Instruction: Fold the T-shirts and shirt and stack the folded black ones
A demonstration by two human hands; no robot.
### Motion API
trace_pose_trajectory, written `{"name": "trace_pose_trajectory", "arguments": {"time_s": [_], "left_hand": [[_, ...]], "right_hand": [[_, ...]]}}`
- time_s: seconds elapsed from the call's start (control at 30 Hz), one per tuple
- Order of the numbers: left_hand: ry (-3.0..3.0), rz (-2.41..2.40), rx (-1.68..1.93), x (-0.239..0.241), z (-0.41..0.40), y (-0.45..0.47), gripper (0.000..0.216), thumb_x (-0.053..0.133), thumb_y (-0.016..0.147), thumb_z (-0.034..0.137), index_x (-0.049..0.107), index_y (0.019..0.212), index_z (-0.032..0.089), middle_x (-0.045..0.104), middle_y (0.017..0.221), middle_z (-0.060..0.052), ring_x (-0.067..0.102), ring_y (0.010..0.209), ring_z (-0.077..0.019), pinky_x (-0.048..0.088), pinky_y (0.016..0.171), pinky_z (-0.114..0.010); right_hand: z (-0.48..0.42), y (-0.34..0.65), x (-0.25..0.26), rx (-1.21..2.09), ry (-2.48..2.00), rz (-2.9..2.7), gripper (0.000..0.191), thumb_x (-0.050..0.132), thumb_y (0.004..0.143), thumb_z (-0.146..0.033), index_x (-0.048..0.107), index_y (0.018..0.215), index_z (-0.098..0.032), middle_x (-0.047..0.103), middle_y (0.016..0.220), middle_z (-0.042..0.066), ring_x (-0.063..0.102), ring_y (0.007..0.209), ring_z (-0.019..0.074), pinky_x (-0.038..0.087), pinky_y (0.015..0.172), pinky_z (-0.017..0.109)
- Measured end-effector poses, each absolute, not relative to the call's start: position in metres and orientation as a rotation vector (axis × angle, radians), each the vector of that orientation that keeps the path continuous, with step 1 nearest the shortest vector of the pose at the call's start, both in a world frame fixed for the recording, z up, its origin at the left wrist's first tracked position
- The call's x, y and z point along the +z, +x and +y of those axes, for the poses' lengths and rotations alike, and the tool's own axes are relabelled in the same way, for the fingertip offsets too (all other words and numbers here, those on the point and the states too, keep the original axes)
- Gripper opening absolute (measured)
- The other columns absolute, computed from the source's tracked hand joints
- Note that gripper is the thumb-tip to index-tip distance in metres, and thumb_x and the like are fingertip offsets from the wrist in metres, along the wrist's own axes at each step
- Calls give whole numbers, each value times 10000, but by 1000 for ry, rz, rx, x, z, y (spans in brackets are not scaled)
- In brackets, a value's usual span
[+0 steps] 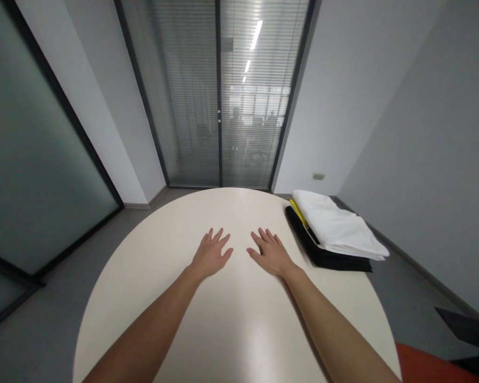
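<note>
My left hand [209,255] lies flat on the round cream table [143,271], palm down, fingers stretched out and holding nothing. My right hand [270,253] rests flat beside it, a short gap between the two, fingers likewise spread and empty. To the right of my right hand, near the table's far right edge, sits a stack of folded cloth: a white piece [337,226] on top, a thin yellow piece [300,214] under it, and a black piece [327,256] at the bottom. Neither hand touches the stack.
Glass doors with blinds [219,96] stand beyond the table, a frosted glass wall [27,159] at the left and a grey wall at the right. An orange-red seat [427,367] shows at the bottom right, next to a dark object [467,327].
</note>
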State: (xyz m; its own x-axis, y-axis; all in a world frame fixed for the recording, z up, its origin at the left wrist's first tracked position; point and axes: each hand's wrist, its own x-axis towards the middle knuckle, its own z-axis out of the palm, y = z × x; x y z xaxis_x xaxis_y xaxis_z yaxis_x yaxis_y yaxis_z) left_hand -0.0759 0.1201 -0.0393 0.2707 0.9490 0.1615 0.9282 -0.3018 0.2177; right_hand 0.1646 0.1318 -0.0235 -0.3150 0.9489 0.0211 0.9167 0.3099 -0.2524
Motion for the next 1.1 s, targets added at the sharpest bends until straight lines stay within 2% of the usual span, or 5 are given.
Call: {"name": "trace_pose_trajectory", "arguments": {"time_s": [0.53, 0.7, 0.8, 0.97, 1.1], "left_hand": [[2437, 1788, 436, -40, 119, -77, 576, 401, 1005, 499, 466, 1503, 216, 340, 1620, -121, 207, 1520, -377, 217, 1209, -545], [2458, 1810, 406, -33, 111, -72, 519, 402, 1016, 410, 502, 1467, 174, 390, 1592, -140, 286, 1497, -358, 253, 1205, -544], [2511, 1706, 427, -19, 93, -64, 484, 429, 1000, 321, 528, 1436, 136, 410, 1578, -151, 335, 1479, -322, 287, 1208, -500], [2459, 1168, 524, 12, 21, -52, 488, 489, 975, 342, 487, 1460, 291, 530, 1491, -57, 459, 1388, -241, 352, 1192, -443], [2210, 692, 202, 20, -56, -75, 455, 512, 972, 451, 486, 1426, 465, 571, 1439, 14, 521, 1340, -262, 498, 1052, -472]], "right_hand": [[132, 165, -25, 281, -1706, -2396, 731, 389, 969, -643, 347, 1574, -235, 216, 1660, 123, 151, 1539, 342, 131, 1226, 523], [132, 166, -25, 274, -1704, -2397, 724, 406, 968, -626, 366, 1566, -222, 227, 1658, 122, 162, 1535, 351, 143, 1225, 524], [132, 164, -25, 248, -1680, -2368, 685, 456, 957, -586, 433, 1528, -208, 307, 1632, 122, 232, 1516, 347, 189, 1217, 530], [124, 167, 5, 100, -1392, -2180, 430, 392, 994, -350, 588, 1356, -226, 603, 1402, 80, 584, 1246, 217, 455, 1057, 344], [118, 201, 54, -130, -1406, -1784, 371, 375, 984, -367, 653, 1175, -214, 717, 1090, 97, 684, 883, 219, 528, 846, 335]]}}
